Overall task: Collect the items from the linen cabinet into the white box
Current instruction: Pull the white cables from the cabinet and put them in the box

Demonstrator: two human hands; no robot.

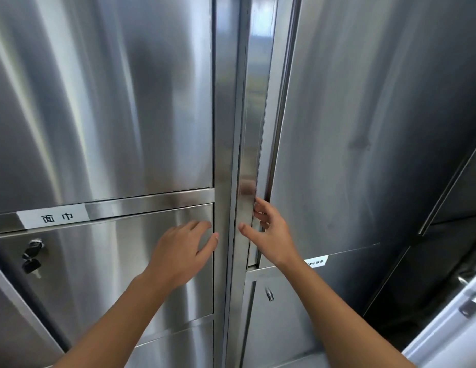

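Observation:
A stainless-steel linen cabinet fills the head view. My left hand (183, 248) lies flat with straight fingers on the lower left door (104, 266), near its right edge. My right hand (268, 229) curls its fingers round the left edge of the tall right door (351, 128), thumb on the vertical steel strip (247, 155) beside it. That door stands slightly ajar; nothing inside shows. No linen and no white box are in view.
A white label (55, 216) with black characters sits above the lower left door, with a lock and hanging keys (32, 254) below it. A second lock (269, 294) and small label (316, 262) lie lower right. A white door with a metal handle (470, 301) stands at far right.

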